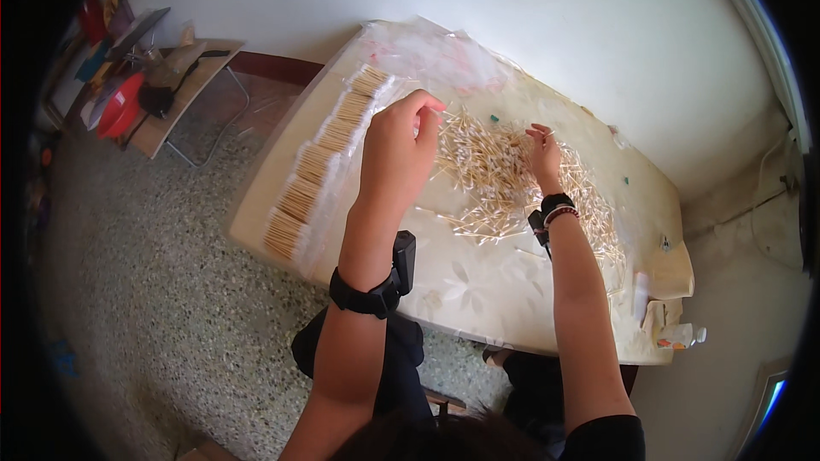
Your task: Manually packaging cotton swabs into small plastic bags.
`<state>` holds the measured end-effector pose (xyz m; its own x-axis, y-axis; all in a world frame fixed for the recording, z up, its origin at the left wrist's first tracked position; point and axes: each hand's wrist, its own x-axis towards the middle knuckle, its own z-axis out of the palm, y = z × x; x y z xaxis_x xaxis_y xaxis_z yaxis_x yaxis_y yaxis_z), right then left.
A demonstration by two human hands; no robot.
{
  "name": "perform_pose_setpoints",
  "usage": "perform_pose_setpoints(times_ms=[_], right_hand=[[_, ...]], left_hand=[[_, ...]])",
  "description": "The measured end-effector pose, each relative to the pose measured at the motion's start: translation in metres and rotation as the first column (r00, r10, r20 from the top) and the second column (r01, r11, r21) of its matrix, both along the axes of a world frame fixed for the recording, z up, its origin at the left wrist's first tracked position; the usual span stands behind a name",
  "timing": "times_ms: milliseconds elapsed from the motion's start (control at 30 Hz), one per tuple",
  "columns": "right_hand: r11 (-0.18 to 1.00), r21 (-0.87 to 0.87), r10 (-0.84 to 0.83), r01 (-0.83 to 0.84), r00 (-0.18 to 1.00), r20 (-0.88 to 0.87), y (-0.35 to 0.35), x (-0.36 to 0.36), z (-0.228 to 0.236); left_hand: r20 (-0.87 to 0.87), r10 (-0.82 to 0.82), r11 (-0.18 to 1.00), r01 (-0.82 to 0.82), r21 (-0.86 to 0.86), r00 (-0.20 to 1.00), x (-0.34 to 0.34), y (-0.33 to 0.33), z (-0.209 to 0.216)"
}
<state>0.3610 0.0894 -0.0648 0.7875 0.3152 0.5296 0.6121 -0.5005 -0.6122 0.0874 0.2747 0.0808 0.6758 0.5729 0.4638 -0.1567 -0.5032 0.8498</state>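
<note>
Swab pile (504, 179): lay loose on table (478, 290), between both hands. Left hand (397, 154) pinched a few swabs; right hand (543, 152), fingers curled, touched the pile.

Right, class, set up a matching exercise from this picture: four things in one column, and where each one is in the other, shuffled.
Things:
1. Left hand
2. Right hand
3. Bagged swab bundles
4. Red bowl

Places:
A. Along the table's left edge
B. On the folding side table, far left
C. Raised, pinching swabs
D. Down in the loose swab pile

Pairs: 1-C, 2-D, 3-A, 4-B
</note>
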Motion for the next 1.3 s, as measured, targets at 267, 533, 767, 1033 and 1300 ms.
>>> perform_pose_setpoints(times_ms=[267,533,767,1033,1300], right_hand=[[0.814,0.571,0.43,-0.108,0.772,-0.467,-0.042,-0.002,0.04],[0.66,0.75,0.523,0.046,0.688,-0.503,-0.093,-0.072,0.071],[0.589,0.793,0.634,0.155,0.519,-0.572,-0.11,-0.149,0.091],[0.43,0.875,0.777,0.221,0.402,-0.484,-0.099,-0.192,0.109],[0.409,0.879,0.788,0.245,0.392,-0.475,-0.097,-0.197,0.104]], left_hand=[[-0.007,-0.013,1.0,0.013,-0.028,1.0,0.002,0.001,-0.001],[-0.038,-0.088,0.995,0.09,0.052,0.995,0.013,-0.014,-0.01],[-0.148,-0.234,0.95,0.259,0.175,0.961,0.036,-0.067,-0.041],[-0.194,-0.5,0.772,0.332,-0.542,0.844,0.047,-0.13,-0.062],[-0.197,-0.61,0.619,0.307,-0.723,0.767,0.047,-0.142,-0.057]])
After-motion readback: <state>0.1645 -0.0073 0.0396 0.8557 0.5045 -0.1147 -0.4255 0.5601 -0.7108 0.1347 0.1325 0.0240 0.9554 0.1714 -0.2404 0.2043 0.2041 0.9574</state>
